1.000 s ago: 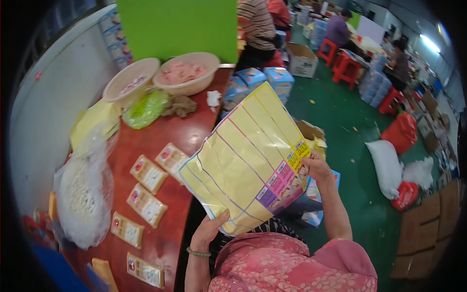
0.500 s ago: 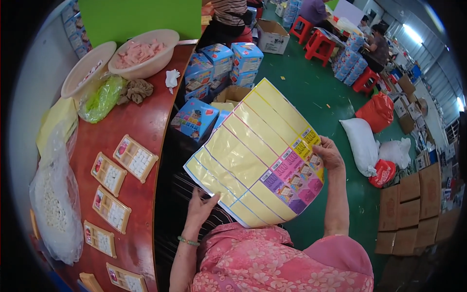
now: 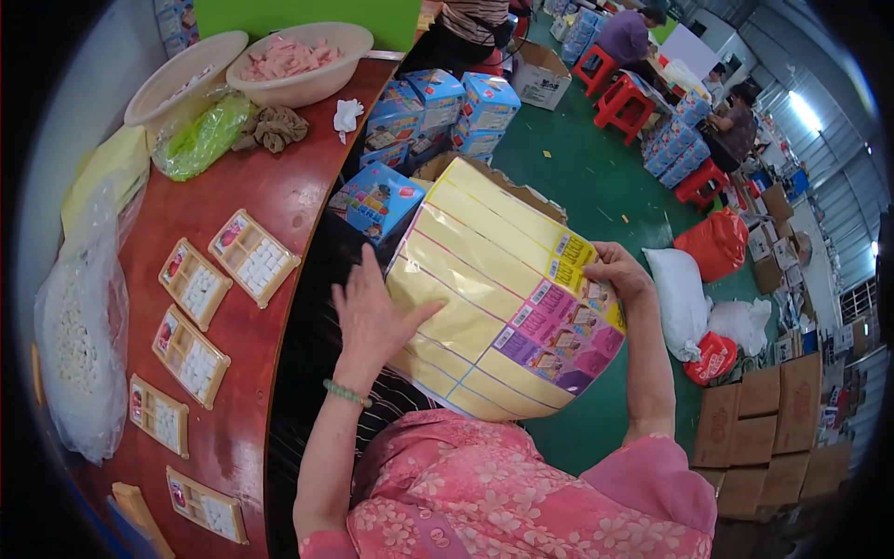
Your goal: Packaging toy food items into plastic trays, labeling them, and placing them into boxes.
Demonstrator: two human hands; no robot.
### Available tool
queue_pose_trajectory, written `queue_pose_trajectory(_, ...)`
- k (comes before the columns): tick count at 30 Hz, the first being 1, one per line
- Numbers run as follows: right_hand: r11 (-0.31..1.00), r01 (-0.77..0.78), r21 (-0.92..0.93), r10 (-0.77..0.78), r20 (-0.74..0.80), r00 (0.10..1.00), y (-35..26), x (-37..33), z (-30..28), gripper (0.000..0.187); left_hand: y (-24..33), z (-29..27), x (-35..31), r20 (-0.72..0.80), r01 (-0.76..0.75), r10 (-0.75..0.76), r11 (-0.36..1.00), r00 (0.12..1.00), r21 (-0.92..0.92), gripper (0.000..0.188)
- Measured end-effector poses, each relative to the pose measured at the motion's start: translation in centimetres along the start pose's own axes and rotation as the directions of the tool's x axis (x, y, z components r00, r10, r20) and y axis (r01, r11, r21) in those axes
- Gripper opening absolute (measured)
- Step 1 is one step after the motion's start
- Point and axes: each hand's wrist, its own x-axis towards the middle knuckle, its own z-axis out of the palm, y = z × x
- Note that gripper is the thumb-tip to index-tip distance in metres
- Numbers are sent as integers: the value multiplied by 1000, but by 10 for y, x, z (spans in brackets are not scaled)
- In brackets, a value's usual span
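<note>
Left hand (image 3: 368,312) has moved since the earlier frame, from the lower left edge of the sheet (image 3: 456,317) to a point farther up its left side. Sheet located above the lap, just right of the table (image 3: 247,373), pale face turned up, coloured panels along the right edge. Right hand (image 3: 622,270) is clamped on that right edge, thumb and fingers together; this hold appears to carry the sheet, which bows slightly. Left-hand fingers are spread apart, the thumb over the sheet's margin; whether it touches cannot be told. Open posture suggests steadying or smoothing rather than bearing weight.

Five trays (image 3: 239,253) of white pieces lie apart on the table near its front edge, presumably so each stays visible and within left-hand reach. Along the wall side lies a clear bag (image 3: 79,354) of small white pieces. Bowl (image 3: 303,91) of pink pieces stands at the far end, probably to leave the near surface for trays. Beyond the sheet, blue boxes (image 3: 382,200) are grouped beside the table, apparently kept off the worktop
</note>
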Motion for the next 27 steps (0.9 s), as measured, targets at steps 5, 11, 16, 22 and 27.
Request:
queue_pose_trajectory(5,987,-120,-111,132,111,985,0,38,18,41,-31,31,4,282,215,-11,674,959,-706,88)
queue_pose_trajectory(11,886,-88,-455,217,240,946,14,100,67,35,-72,5,-72,454,491,-188,358,871,-794,34)
queue_pose_trajectory(16,830,35,-556,268,453,850,60,159,165,27,-115,13,-174,508,558,-478,-43,717,-829,45)
queue_pose_trajectory(22,453,328,-829,474,536,699,109,195,306,35,-150,1,-271,68,688,-800,466,597,-556,74)
queue_pose_trajectory(27,320,830,-456,202,889,411,177,193,364,47,-143,-19,-331,67,667,-885,295,460,-684,71)
